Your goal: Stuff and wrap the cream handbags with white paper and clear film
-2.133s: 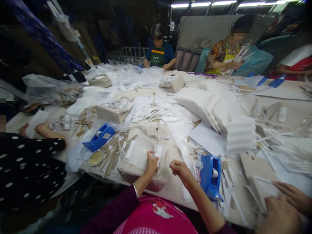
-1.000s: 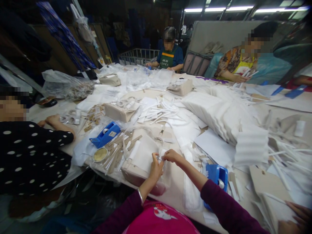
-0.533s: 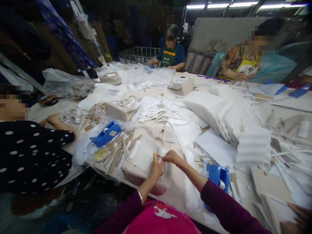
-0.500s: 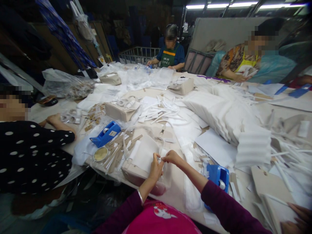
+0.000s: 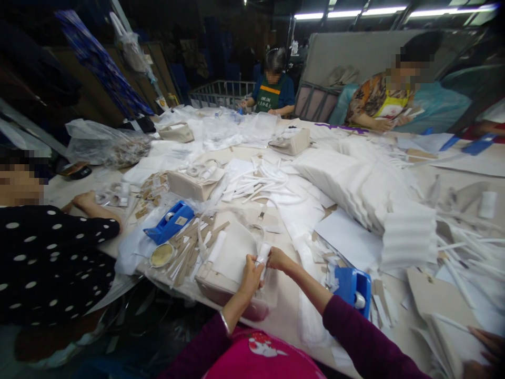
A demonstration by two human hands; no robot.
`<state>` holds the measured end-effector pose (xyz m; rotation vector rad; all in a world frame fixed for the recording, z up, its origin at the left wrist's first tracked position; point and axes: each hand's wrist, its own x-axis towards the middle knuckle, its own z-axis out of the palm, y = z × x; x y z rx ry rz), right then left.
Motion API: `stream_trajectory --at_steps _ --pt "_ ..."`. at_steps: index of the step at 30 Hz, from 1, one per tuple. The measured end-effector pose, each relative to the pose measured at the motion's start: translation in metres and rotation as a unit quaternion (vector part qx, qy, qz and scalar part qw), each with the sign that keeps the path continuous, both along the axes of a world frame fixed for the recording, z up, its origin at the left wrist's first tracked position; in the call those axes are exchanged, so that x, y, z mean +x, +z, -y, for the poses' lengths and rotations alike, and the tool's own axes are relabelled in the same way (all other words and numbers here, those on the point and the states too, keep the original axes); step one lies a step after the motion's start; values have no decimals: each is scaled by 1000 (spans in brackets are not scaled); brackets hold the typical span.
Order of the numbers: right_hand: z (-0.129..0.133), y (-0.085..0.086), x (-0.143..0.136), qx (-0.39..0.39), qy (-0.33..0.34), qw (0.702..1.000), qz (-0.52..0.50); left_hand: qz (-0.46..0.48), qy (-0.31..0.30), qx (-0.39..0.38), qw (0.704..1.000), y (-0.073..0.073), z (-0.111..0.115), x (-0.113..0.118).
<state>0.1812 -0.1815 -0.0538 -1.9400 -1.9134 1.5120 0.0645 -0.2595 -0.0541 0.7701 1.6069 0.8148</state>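
Note:
A beige handbag (image 5: 215, 284) lies in front of me near the table edge, with a white sheet over part of it. A roll of white foam wrap (image 5: 263, 252) sits at its right side, apparently around a handle strap. My left hand (image 5: 251, 275) pinches the near end of this wrap between thumb and fingers. On the wrap's right side, my right hand (image 5: 278, 259) has its fingers closed against it; the fingertips are partly hidden. A second wrapped piece (image 5: 218, 246) shows at the bag's left.
Blue tape dispensers (image 5: 169, 221) (image 5: 353, 289) stand left and right. Beside the left one are a round tin (image 5: 161, 255) and cardboard strips (image 5: 188, 247). Stacked foam sheets (image 5: 347, 184) lie ahead. A co-worker in polka dots (image 5: 51, 258) sits left; others work across the table and at right.
My right hand has shifted slightly right and down, from meeting the left fingertips to the wrap's right side. More of the white wrap shows between my hands. The view has shifted a little.

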Motion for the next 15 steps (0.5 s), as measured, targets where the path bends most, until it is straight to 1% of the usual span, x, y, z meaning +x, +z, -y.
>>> stream_trajectory --at_steps 4,7,9,10,12,15 --pt "15 3 -6 81 -22 996 -3 18 -10 30 999 2 2 -1" --pt "29 -1 -5 126 -39 991 15 34 -24 57 997 4 3 -1" --pt "38 -5 -3 139 -75 987 12 40 -32 59 997 5 3 -2" --pt "42 -6 -2 134 -107 985 -5 43 -33 56 997 5 3 -2" --pt "47 -4 -2 96 -193 973 -77 48 -33 49 997 5 3 -3" --pt "51 6 -6 4 -295 932 -211 52 -39 51 997 7 2 -3"
